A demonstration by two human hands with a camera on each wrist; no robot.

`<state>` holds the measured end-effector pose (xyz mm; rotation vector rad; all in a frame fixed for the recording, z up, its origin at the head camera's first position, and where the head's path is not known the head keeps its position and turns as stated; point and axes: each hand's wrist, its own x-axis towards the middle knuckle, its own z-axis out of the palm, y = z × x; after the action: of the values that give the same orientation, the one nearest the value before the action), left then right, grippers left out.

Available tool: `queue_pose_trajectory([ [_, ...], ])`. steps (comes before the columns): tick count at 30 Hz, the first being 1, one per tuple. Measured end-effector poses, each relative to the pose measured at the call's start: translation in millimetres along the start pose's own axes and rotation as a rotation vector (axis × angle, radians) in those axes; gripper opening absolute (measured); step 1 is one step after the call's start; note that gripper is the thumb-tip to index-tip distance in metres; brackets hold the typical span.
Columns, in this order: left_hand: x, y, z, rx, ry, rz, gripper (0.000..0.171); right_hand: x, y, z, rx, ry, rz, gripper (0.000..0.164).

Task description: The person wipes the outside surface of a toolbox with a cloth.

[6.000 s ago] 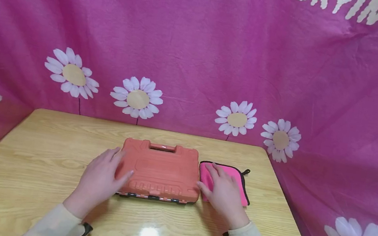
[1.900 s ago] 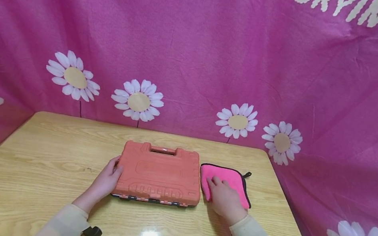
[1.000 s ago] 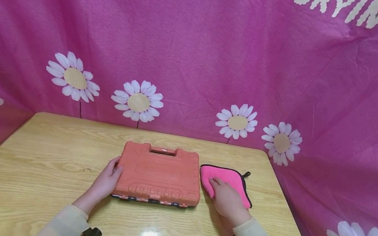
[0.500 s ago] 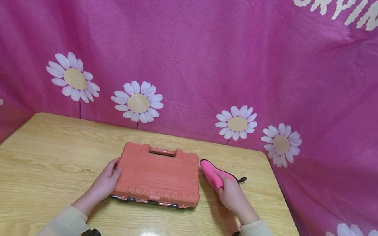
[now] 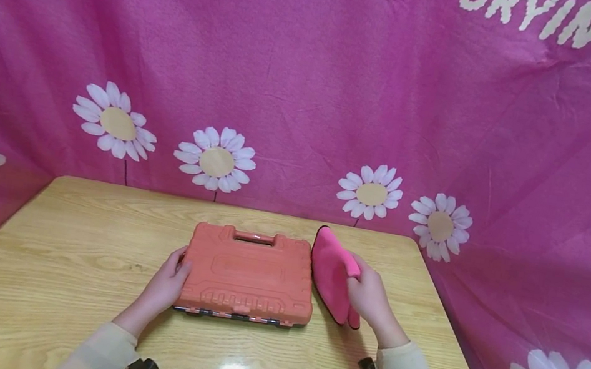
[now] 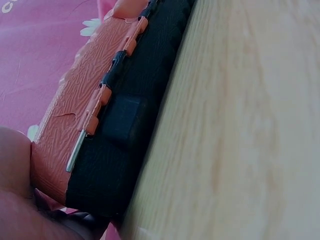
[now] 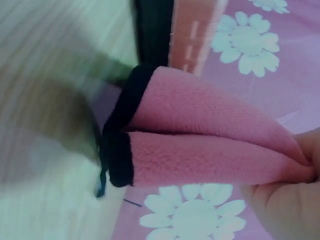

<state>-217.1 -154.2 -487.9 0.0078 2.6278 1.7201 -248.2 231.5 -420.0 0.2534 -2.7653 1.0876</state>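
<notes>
An orange-red plastic tool case [image 5: 248, 272] with a black lower half lies closed on the table. My left hand [image 5: 169, 274] holds its left side; in the left wrist view, part of that hand [image 6: 17, 185] shows at the case's corner [image 6: 90, 195]. To the right of the case, my right hand [image 5: 371, 293] pinches a pink cloth [image 5: 330, 271] with black edging, raised and folded over at the grip. The right wrist view shows two fleecy layers of the cloth [image 7: 195, 102] hanging from the thumb and fingers [image 7: 287, 205], with a dark loop at the lower edge.
The wooden table [image 5: 96, 232] runs back to a magenta curtain [image 5: 309, 85] printed with white daisies. The case's recessed handle [image 5: 254, 237] faces the curtain. Black wrist straps with small devices show below both hands.
My right hand has gathered the flat cloth, lifted it from the table and turned it to hang upright. Earlier, my left hand moved onto the case's left side, where it stays.
</notes>
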Motion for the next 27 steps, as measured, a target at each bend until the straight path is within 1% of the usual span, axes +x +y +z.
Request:
queue_pose_trajectory([
  [5,0.1,-0.7,0.3,0.001,0.0,0.0,0.054,3,-14,-2,-0.012,0.027,-0.013,0.052],
  [10,0.3,-1.8,1.1,0.001,0.003,-0.001,0.054,8,-30,-2,-0.039,0.03,-0.042,0.052],
  [14,0.9,-2.7,1.7,-0.013,0.002,0.004,0.054,13,-42,-4,-0.048,0.032,-0.032,0.051],
  [17,1.5,-3.4,1.9,-0.011,0.0,-0.001,0.054,16,-52,-4,-0.064,0.046,-0.048,0.05],
  [22,1.5,-3.4,1.2,0.004,0.007,-0.003,0.054,21,-71,4,-0.083,0.069,-0.151,0.052],
  [27,0.8,-1.9,-0.4,0.004,0.0,-0.01,0.054,24,-94,25,-0.085,0.054,-0.248,0.053],
])
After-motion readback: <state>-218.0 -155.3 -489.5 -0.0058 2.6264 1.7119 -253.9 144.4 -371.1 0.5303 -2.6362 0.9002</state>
